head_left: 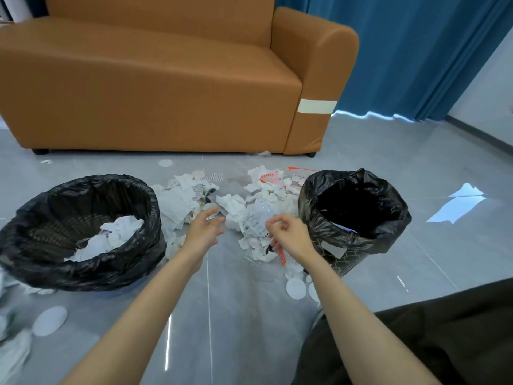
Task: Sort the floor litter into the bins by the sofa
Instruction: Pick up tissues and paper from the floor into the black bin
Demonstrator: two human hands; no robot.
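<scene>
Since litter (236,207) is mostly crumpled tissue, paper discs, thin film: light, soft, crushable; film slippery. Pinch at raised fold or edge.
Location: floor (236,301), between left bin (83,276) and right bin (388,226), before sofa (155,93).
Left hand (204,232): over pile, fingers loosely spread, empty.
Right hand (290,236): fingers curled beside clear wrapper (254,220); grip cannot be told.

The sofa (155,87) runs off the top and left edges. Deep inside the right bin (311,207) it is too dark to make anything out. Whether the curled fingers of the right hand (291,237) pinch anything cannot be told; it covers one end of a red strip (282,257). Print on the clear wrapper (254,220) is too small to read; the lower-left litter (16,354) is blurred and cropped
</scene>
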